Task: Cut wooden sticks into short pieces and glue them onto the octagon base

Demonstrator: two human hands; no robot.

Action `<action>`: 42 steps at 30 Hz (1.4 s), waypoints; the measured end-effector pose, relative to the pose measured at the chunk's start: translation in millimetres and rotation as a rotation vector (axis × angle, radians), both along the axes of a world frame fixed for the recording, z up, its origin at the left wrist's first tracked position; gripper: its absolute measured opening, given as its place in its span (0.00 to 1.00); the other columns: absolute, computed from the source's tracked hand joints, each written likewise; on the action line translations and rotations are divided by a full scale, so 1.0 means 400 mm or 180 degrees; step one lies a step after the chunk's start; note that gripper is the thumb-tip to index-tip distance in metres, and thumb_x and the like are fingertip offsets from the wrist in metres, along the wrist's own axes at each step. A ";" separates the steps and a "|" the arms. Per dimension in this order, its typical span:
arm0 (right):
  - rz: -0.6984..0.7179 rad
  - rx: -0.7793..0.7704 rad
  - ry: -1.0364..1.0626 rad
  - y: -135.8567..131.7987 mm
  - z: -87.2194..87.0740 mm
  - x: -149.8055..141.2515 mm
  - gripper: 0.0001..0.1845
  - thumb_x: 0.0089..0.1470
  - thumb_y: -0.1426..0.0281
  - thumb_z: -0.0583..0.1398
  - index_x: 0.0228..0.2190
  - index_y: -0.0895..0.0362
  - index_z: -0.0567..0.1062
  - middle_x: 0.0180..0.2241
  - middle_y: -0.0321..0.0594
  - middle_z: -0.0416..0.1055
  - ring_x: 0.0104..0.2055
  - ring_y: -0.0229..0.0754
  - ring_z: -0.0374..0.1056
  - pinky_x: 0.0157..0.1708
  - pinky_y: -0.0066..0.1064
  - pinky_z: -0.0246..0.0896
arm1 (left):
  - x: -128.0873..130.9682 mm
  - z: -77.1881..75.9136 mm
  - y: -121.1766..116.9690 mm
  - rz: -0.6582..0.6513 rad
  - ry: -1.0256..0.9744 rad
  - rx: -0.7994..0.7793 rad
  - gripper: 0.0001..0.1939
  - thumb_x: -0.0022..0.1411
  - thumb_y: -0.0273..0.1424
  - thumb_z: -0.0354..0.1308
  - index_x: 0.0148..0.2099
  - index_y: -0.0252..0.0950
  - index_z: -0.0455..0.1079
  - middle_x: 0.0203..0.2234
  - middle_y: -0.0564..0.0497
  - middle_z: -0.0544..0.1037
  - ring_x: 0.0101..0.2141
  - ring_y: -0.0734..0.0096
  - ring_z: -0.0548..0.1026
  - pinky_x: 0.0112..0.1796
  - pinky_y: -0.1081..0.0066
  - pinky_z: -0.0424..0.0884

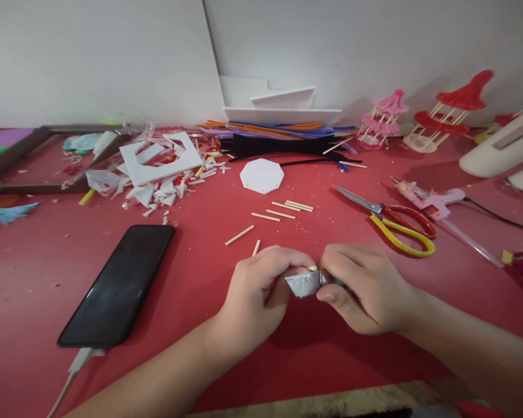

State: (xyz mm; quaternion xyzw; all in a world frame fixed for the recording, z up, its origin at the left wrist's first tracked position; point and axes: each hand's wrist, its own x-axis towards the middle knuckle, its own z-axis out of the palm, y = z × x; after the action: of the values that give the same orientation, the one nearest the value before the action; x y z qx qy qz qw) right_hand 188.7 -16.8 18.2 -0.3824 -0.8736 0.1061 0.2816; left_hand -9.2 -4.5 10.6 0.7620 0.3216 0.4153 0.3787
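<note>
My right hand point(366, 290) is closed round the handle of a craft knife, with a bit of green showing at the grip. The knife's short, wide metal blade point(304, 284) points left, toward my other hand. My left hand point(261, 296) is closed, fingers curled, on a thin wooden stick; only its pale end point(312, 268) shows above the blade. Whether the blade touches the stick is hard to make out. Just beyond my hands lie several cut wooden sticks point(280, 214), and behind them a white octagonal board point(262, 176) with small holes near its edge.
Scissors point(387, 217) and a pink glue gun point(431, 197) lie at right. At left is a black phone point(117, 284) on a cable. White foam scraps point(161, 165) and pipe cleaners point(274, 129) lie behind. Two small stick towers point(451, 116) stand at back right.
</note>
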 end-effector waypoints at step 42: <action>0.0184 -0.0463 0.0398 -0.001 -0.003 0.005 0.21 0.64 0.55 0.49 0.24 0.55 0.58 0.22 0.31 0.55 0.23 0.33 0.48 0.23 0.28 0.42 | 0.002 0.019 -0.005 -0.0014 0.0042 0.0185 0.17 0.51 0.10 0.48 0.34 0.34 0.69 0.25 0.54 0.76 0.26 0.78 0.73 0.27 0.81 0.68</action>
State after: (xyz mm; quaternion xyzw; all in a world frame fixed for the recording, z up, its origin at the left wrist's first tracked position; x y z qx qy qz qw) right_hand 190.9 -17.1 17.2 -0.3691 -0.8550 0.2010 0.3038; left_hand -8.5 -6.7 18.3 0.7761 0.3102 0.4186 0.3552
